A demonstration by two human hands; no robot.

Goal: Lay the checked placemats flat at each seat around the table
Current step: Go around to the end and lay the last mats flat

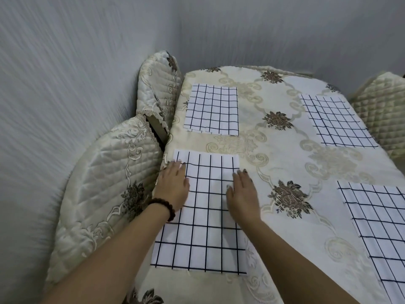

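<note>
Near placemat (206, 216): flat on the tabletop (285, 161), its left edge almost on the tabletop's left rim.
Left hand (173, 185): fingers straight, palm down, pressing the mat's left edge; beaded bracelet (169, 208) on the wrist.
Right hand (243, 194): spread flat, holding nothing, across the mat's right edge, fingertips partly on the floral cloth.
Far-left placemat (211, 109): flat, a bare strip of cloth apart from the near mat.
Far-right placemat (337, 121): flat, close to the right rim.
Near-right placemat (381, 227): cut off by the frame edge.
Open room: a wide bare band of cloth down the middle.
Quilted chair (105, 183): just beside the left rim, wall close behind.
</note>
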